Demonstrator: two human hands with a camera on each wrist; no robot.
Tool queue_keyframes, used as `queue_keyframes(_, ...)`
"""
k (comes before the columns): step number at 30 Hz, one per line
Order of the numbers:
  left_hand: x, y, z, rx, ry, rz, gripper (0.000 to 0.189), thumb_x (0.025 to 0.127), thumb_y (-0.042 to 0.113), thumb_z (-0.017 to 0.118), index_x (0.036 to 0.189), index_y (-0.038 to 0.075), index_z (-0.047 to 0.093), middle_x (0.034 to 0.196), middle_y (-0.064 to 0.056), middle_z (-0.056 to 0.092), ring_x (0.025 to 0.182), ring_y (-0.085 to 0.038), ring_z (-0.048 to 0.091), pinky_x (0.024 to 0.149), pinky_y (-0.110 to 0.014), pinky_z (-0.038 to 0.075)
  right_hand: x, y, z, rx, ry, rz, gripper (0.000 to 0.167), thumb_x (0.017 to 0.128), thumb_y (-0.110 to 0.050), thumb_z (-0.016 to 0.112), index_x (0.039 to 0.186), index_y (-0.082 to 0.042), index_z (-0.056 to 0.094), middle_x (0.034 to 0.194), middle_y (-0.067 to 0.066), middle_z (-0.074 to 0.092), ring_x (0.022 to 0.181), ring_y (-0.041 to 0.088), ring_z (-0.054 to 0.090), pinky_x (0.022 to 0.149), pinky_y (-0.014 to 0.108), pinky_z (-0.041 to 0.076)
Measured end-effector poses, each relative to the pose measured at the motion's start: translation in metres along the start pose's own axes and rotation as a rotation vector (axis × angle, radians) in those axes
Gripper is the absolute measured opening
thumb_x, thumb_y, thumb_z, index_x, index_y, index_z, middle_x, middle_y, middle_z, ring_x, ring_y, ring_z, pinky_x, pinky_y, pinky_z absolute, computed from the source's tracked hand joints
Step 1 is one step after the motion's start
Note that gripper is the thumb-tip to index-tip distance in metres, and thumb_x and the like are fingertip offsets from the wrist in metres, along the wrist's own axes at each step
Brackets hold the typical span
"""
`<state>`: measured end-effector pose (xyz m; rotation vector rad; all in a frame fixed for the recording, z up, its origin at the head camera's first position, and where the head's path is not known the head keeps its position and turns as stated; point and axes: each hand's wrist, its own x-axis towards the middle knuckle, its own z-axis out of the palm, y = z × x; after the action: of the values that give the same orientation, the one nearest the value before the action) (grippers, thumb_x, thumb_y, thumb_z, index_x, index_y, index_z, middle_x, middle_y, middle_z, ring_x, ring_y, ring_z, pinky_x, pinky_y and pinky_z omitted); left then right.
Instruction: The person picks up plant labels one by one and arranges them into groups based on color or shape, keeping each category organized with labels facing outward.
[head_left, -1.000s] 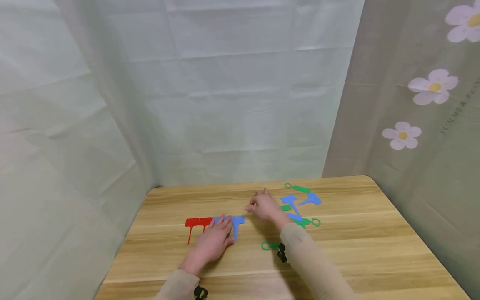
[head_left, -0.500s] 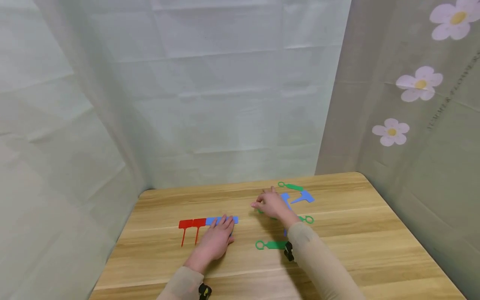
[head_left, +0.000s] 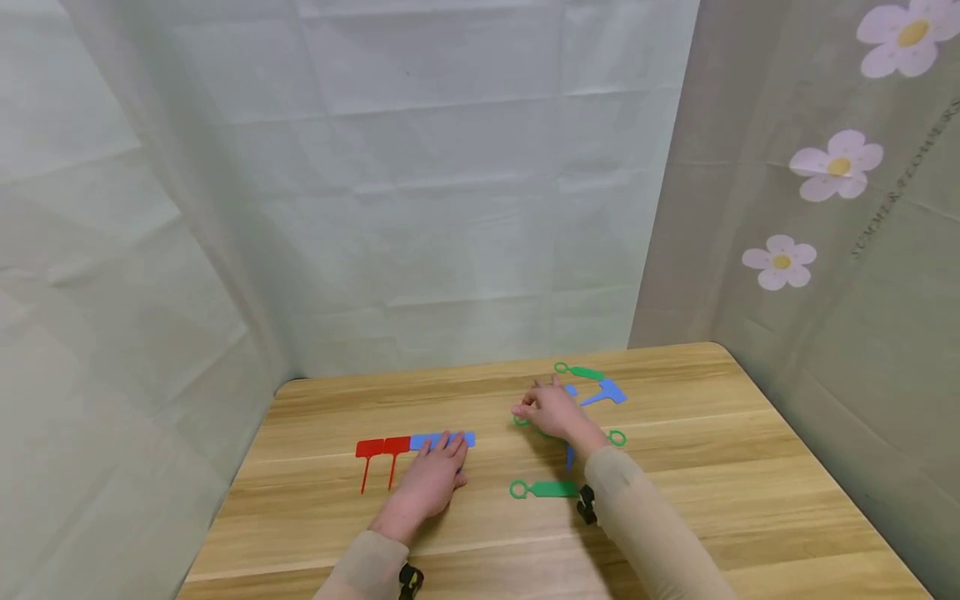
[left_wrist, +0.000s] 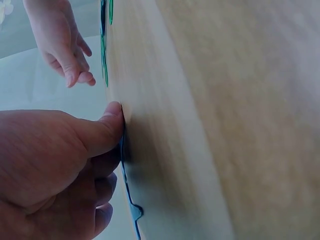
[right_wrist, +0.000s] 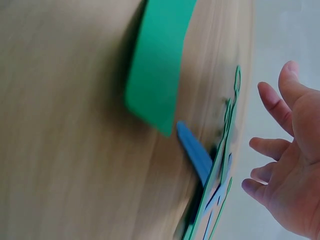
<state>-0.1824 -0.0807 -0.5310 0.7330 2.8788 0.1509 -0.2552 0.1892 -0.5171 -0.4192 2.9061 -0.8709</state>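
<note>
My left hand rests with extended fingers on the blue T-shaped plant labels. In the left wrist view, its thumb lies close to the tabletop by the thin blue edge of the labels. Two red T-shaped labels continue the same row to the left. Above a loose pile, my right hand hovers with nothing in its grasp; its fingers look spread and slightly bent in the right wrist view. Green ring-ended labels and a blue label overlap below it, partly hidden by the hand in the head view.
One green label lies nearer, beside the right wrist. Farther back are another green label and a blue T-shaped one. The wooden table meets hanging cloth at the back and sides.
My right hand has moved right, over the pile of green and blue labels. My left hand stays on the blue labels. The head view has shifted slightly.
</note>
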Motion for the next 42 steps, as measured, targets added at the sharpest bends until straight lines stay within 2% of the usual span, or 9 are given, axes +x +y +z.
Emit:
queue_keyframes(8,-0.003,-0.001,0.001,-0.018,0.009,0.009,0.061,0.108,0.027,0.065,0.159,-0.001,0.048,0.168,-0.016,0.042,0.158,-0.039,0.032,0.126,-0.061,0.028,-0.011,0.023,-0.021,-0.014,0.048,0.045,0.021,0.107,-0.031,0.070,0.108,-0.012,0.076,0.158,0.032,0.047,0.154,0.058,0.024,0.124,0.072,0.022)
queue_keyframes(10,-0.004,-0.001,0.000,-0.017,0.013,0.011,0.061,0.108,0.027,0.065,0.159,-0.002,0.048,0.168,-0.016,0.042,0.158,-0.040,0.032,0.126,-0.061,0.028,-0.014,0.032,-0.029,0.001,0.057,0.077,0.024,0.107,-0.028,0.069,0.117,-0.006,0.075,0.149,0.034,0.055,0.146,0.057,0.041,0.124,0.069,0.025)
queue_keyframes(13,-0.005,-0.001,-0.001,-0.014,0.013,0.012,0.062,0.108,0.028,0.064,0.159,-0.002,0.047,0.168,-0.016,0.042,0.158,-0.039,0.032,0.126,-0.060,0.028,-0.019,0.048,-0.039,-0.025,0.092,0.137,0.034,0.108,-0.027,0.068,0.131,-0.002,0.070,0.142,0.033,0.060,0.139,0.056,0.049,0.124,0.068,0.027)
queue_keyframes(21,-0.005,-0.002,-0.006,-0.026,0.006,0.007,0.063,0.108,0.027,0.064,0.160,-0.002,0.046,0.169,-0.015,0.040,0.159,-0.038,0.031,0.127,-0.060,0.027,-0.031,0.083,-0.065,-0.111,0.193,0.320,0.055,0.106,-0.030,0.067,0.147,0.006,0.058,0.149,0.035,0.054,0.146,0.070,0.025,0.119,0.076,0.027)
queue_keyframes(25,-0.006,-0.002,-0.006,-0.039,0.006,0.005,0.063,0.108,0.027,0.065,0.160,-0.002,0.045,0.170,-0.015,0.039,0.159,-0.039,0.030,0.127,-0.060,0.026,-0.036,0.087,-0.072,-0.132,0.182,0.384,0.062,0.106,-0.034,0.068,0.150,0.008,0.054,0.150,0.036,0.053,0.143,0.070,0.028,0.114,0.075,0.033)
queue_keyframes(29,-0.005,-0.003,-0.004,-0.050,0.001,0.001,0.064,0.107,0.027,0.065,0.161,-0.001,0.045,0.170,-0.015,0.039,0.159,-0.039,0.030,0.127,-0.060,0.026,-0.038,0.090,-0.074,-0.155,0.147,0.435,0.067,0.106,-0.037,0.066,0.152,0.009,0.050,0.157,0.041,0.039,0.147,0.073,0.016,0.117,0.078,0.028)
queue_keyframes(33,-0.003,-0.005,-0.002,-0.051,-0.008,-0.005,0.064,0.107,0.028,0.066,0.161,0.000,0.045,0.170,-0.014,0.039,0.159,-0.039,0.029,0.127,-0.061,0.025,-0.039,0.089,-0.074,-0.173,0.137,0.466,0.069,0.106,-0.041,0.065,0.150,0.011,0.052,0.157,0.045,0.035,0.147,0.073,0.014,0.115,0.078,0.030)
queue_keyframes(39,-0.001,-0.006,0.000,-0.069,-0.014,-0.003,0.065,0.106,0.028,0.068,0.161,0.001,0.046,0.170,-0.014,0.039,0.159,-0.039,0.028,0.127,-0.061,0.024,-0.039,0.087,-0.072,-0.206,0.129,0.494,0.060,0.106,-0.048,0.064,0.109,0.011,0.073,0.151,0.048,0.039,0.144,0.072,0.024,0.111,0.075,0.038)
queue_keyframes(42,-0.001,-0.005,-0.001,-0.078,-0.012,0.003,0.065,0.105,0.028,0.069,0.160,0.000,0.047,0.170,-0.014,0.040,0.159,-0.040,0.029,0.127,-0.061,0.024,-0.038,0.087,-0.070,-0.213,0.127,0.520,0.066,0.106,-0.052,0.062,0.106,0.013,0.073,0.155,0.049,0.033,0.147,0.071,0.019,0.115,0.076,0.034)
